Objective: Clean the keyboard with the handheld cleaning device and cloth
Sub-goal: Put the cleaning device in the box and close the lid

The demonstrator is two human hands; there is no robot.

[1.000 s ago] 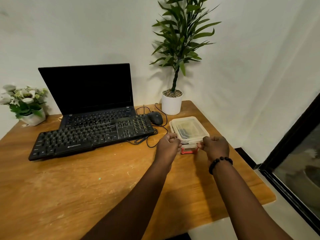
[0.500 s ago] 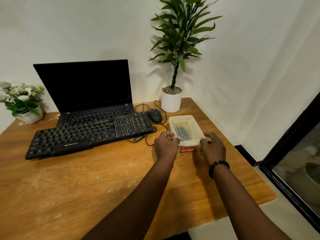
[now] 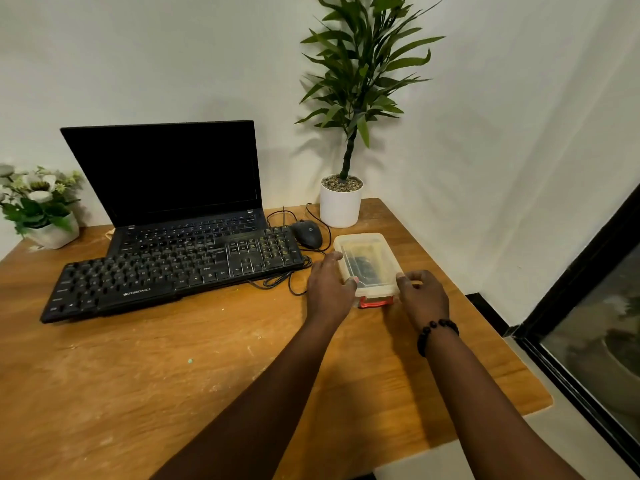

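Note:
A clear plastic box [image 3: 367, 261] with a lid and a red latch at its near end sits on the wooden desk [image 3: 173, 375], right of the keyboard. Something dark shows through the lid; I cannot tell what it is. My left hand [image 3: 329, 289] holds the box's left side, thumb on the lid's near corner. My right hand [image 3: 420, 294] grips the near right corner, fingers curled over the rim. The black keyboard [image 3: 173, 271] lies at an angle, partly over the open laptop [image 3: 166, 174].
A black mouse [image 3: 307, 233] with tangled cables lies between the keyboard and the box. A tall potted plant [image 3: 341, 202] stands at the back right and a small flower pot [image 3: 45, 213] at the back left. The desk's right edge drops to the floor.
Both hands have shifted from the red latch at the box's near end to its sides. The lid's near edge, lifted earlier, now lies flat.

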